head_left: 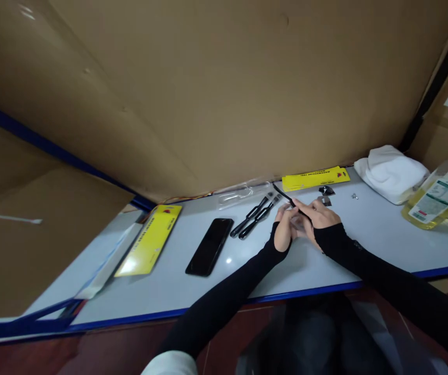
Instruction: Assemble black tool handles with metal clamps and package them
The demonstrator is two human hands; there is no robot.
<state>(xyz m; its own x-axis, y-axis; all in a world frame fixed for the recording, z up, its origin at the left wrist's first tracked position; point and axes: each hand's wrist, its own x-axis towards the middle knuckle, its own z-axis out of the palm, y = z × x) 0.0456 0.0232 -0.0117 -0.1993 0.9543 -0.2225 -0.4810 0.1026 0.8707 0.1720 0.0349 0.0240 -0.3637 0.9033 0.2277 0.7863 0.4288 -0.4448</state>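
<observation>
My left hand [283, 233] and my right hand [323, 216] are together over the right half of the table, fingers closed. Between them is a thin black rod-like piece [283, 192], its free end pointing up and left towards the back wall. My fingers hide its lower end, and something clear and shiny shows between my palms, too blurred to name. Left of my hands, two black slotted-handle tools [255, 214] lie side by side. Just beyond my right hand are small black pieces [327, 191], and a tiny metal part [355, 196] lies farther right.
A black phone [209, 247] lies left of the tools. Yellow cards [149, 242] rest at left, with more yellow cards [313, 179] at the back beside clear plastic packaging [243, 194]. White cloth [391, 173] and a bottle of yellow liquid [438, 198] stand right. Cardboard walls [247, 94] enclose the table.
</observation>
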